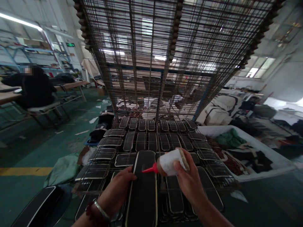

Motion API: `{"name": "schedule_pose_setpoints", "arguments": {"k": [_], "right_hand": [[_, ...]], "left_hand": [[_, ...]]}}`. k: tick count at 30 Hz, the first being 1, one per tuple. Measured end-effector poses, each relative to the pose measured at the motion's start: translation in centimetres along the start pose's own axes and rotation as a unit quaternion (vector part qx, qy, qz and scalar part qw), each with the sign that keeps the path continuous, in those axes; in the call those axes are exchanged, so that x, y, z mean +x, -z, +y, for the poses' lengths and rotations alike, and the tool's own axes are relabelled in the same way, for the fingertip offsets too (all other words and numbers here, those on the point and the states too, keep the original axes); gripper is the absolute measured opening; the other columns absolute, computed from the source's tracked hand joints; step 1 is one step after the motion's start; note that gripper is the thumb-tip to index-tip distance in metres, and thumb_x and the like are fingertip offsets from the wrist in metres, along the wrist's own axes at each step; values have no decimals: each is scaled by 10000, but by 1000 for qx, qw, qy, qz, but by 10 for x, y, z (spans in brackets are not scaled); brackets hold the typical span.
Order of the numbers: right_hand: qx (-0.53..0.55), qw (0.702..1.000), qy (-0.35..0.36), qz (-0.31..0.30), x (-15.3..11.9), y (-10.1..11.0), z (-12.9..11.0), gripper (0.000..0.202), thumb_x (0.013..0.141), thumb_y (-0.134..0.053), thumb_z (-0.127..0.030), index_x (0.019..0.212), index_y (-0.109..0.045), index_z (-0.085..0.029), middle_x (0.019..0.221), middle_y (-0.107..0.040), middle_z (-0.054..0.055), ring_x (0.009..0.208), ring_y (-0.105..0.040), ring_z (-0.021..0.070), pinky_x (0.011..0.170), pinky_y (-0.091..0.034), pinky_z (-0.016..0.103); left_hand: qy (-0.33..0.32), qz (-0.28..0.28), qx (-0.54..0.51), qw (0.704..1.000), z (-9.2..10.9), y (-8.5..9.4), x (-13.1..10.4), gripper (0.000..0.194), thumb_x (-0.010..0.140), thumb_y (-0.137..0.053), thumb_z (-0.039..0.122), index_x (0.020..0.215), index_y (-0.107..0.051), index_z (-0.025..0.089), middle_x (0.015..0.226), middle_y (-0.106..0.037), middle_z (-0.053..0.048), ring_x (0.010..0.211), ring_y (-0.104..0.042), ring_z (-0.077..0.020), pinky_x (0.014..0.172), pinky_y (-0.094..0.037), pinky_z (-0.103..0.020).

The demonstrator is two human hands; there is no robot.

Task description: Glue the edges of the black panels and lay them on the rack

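Observation:
In my left hand [120,184] is a long black panel with pale edging [143,192], gripped at its left edge with the thumb on top. My right hand [189,176] is wrapped round a glue bottle [169,164] with a white label, tilted sideways. The bottle's red nozzle [149,169] points left over the upper part of the panel; whether its tip touches the surface I cannot tell. Beneath both hands, many similar edged panels [140,141] lie in rows on a wire rack [111,167].
Tall wire rack shelves [146,69] lean up above the panels. To the right stands a white bin [265,176] holding cords and cloth. At lower left are a black edged piece [35,208] and a green cloth bag [62,168]. A person [35,85] sits at a table at far left.

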State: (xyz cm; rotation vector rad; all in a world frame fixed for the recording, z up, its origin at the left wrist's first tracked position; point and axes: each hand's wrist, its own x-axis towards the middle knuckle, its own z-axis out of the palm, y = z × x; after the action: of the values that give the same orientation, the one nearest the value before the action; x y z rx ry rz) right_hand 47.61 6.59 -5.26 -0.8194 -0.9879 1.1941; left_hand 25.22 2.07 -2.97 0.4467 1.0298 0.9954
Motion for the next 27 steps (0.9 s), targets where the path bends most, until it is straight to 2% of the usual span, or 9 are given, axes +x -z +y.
{"name": "schedule_pose_setpoints", "arguments": {"k": [5,12,14,16,18,21,23,24,27], "right_hand": [[-34,991,-42,-121,-9,5,-16,559,780,-805,-440,1238,-574,-217,1047,-654,112,921,-606,328,760,-506,408],[-76,993,60,-74,5,-5,-30,609,741,-850,-409,1241,-551,-230,1143,-629,140,1052,-569,360,850,-481,448],[-59,993,47,-91,-3,-10,-22,598,757,-843,-399,1249,-547,-229,1170,-621,142,1065,-568,360,839,-486,433],[3,995,-20,-93,-14,-17,-8,586,771,-837,-393,1251,-550,-215,1139,-642,136,1040,-588,351,790,-507,410],[114,984,-134,-35,-24,-22,10,518,766,-847,-384,1178,-603,-183,1032,-685,118,963,-630,330,694,-533,371],[302,908,-270,107,-29,-20,32,362,752,-868,-342,990,-673,-152,898,-717,95,764,-677,264,485,-502,274],[390,861,-276,173,-28,-4,38,328,738,-879,-303,939,-682,-134,877,-722,105,699,-676,236,430,-469,237],[413,851,-259,196,-30,9,38,333,724,-886,-288,932,-685,-123,882,-722,116,701,-678,234,427,-468,229],[410,851,-199,260,-44,67,28,367,678,-894,-303,933,-695,-129,926,-721,131,764,-689,256,433,-496,230]], "left_hand": [[-15,16,22,1000,4,12,6,227,741,-569,70,952,-621,136,825,-767,-69,678,-705,-187,672,-574,-311],[18,6,11,1000,17,15,4,303,731,-550,41,1016,-605,127,814,-762,-71,765,-724,-223,657,-576,-315],[22,6,10,1000,21,19,6,301,729,-551,43,1013,-604,128,801,-760,-69,763,-726,-226,639,-575,-312],[22,8,14,1000,24,27,10,295,724,-566,45,1003,-606,134,780,-758,-60,731,-726,-222,621,-576,-309],[18,20,20,999,26,39,17,285,719,-592,53,986,-613,148,744,-752,-43,685,-723,-208,615,-579,-300],[31,74,21,997,27,57,32,325,699,-641,88,1010,-618,182,722,-748,-24,656,-726,-211,626,-588,-305],[61,95,10,994,26,69,47,411,670,-666,115,1066,-609,208,771,-761,-27,714,-740,-250,650,-595,-341],[80,90,4,993,25,73,57,458,653,-674,124,1096,-601,219,807,-768,-32,764,-743,-277,670,-598,-367],[115,49,-1,992,18,76,92,553,596,-676,99,1128,-595,226,855,-777,-45,895,-729,-336,738,-594,-416]]}}
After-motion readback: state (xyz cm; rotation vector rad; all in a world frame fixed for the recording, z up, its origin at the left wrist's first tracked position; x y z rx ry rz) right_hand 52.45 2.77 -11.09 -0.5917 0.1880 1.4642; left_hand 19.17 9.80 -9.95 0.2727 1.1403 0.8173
